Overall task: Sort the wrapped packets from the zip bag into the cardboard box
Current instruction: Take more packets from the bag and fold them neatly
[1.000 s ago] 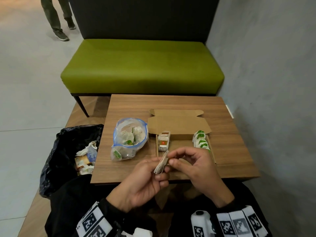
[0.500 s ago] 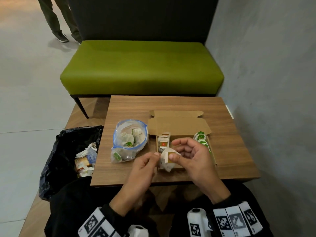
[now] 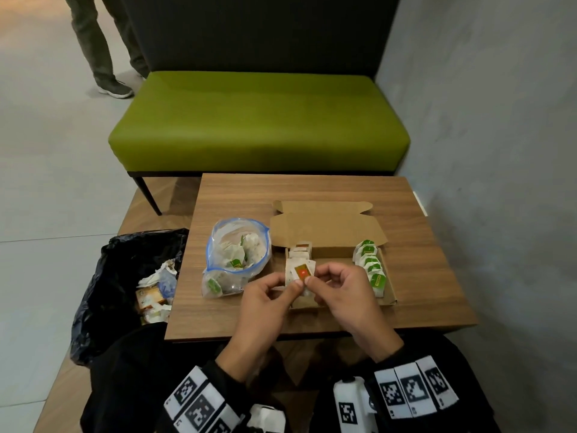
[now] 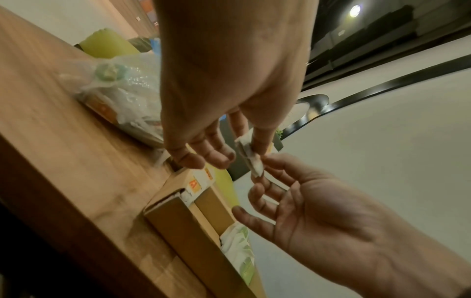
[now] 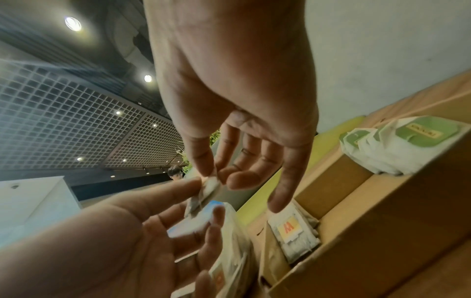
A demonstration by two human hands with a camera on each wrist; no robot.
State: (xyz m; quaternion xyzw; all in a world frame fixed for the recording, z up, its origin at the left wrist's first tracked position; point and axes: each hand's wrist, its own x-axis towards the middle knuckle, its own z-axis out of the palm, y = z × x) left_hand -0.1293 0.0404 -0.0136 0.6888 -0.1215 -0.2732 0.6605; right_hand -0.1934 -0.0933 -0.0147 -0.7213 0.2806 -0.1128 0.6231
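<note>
Packet (image 3: 301, 272) with red label is pinched between fingers of left hand (image 3: 265, 295) and right hand (image 3: 340, 292), held flat-face-up just above the red-label row at the left end of the cardboard box (image 3: 388, 300), zip bag (image 3: 235, 254) to the left on the bench (image 3: 421, 245).

A public lounge or lobby: a green padded bench (image 3: 259, 120) against a dark partition, concrete wall (image 3: 487, 120), grid ceiling (image 5: 63, 121) with spotlights, a passer-by's legs (image 3: 103, 42)

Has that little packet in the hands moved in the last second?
Yes. The packet has gone away from the person, from the table's near edge to over the cardboard box.
</note>
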